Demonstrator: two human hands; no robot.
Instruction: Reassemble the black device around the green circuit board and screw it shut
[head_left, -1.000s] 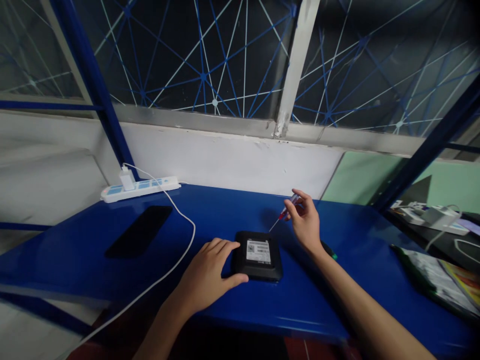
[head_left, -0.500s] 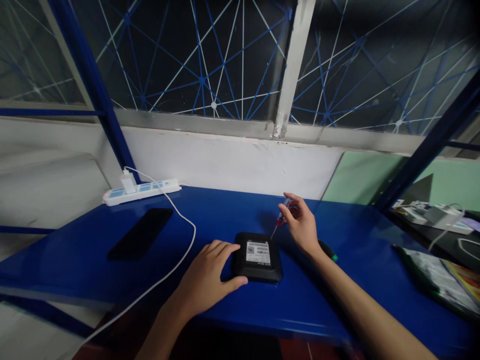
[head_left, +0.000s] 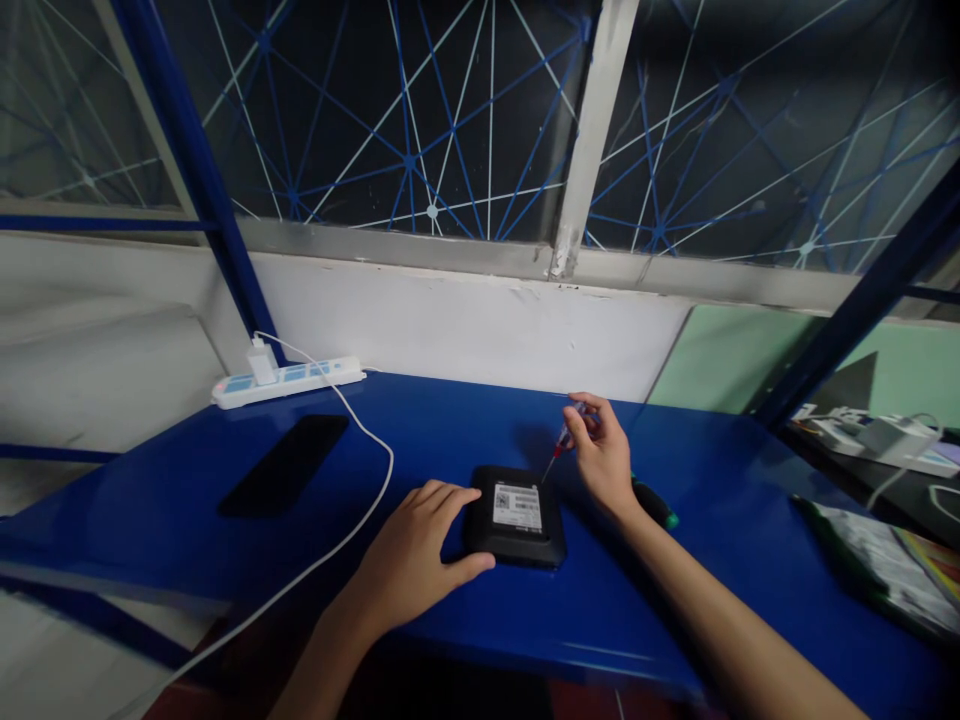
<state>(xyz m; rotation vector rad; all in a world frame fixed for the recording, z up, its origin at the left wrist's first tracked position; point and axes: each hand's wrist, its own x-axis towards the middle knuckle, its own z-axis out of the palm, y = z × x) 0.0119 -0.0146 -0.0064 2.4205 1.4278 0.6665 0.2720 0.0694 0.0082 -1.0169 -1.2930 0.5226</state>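
A small black box-shaped device [head_left: 516,522] with a white label on top lies on the blue table [head_left: 187,520]. My left hand [head_left: 417,553] rests flat against its left side, fingers on the top edge and thumb along the front. My right hand [head_left: 602,453] pinches a thin screwdriver [head_left: 562,448] with a clear and red handle. Its tip points down at the device's far right corner.
A black phone [head_left: 288,462] lies flat at the left. A white power strip [head_left: 289,379] with a charger sits by the wall, and its white cable [head_left: 360,520] runs off the table's front edge. A dark tool with a green tip [head_left: 655,504] lies behind my right wrist. Papers [head_left: 877,560] lie at the right.
My right hand has lowered the screwdriver and swung it more upright, bringing its tip down to the device's far right corner. My left hand has stayed on the device.
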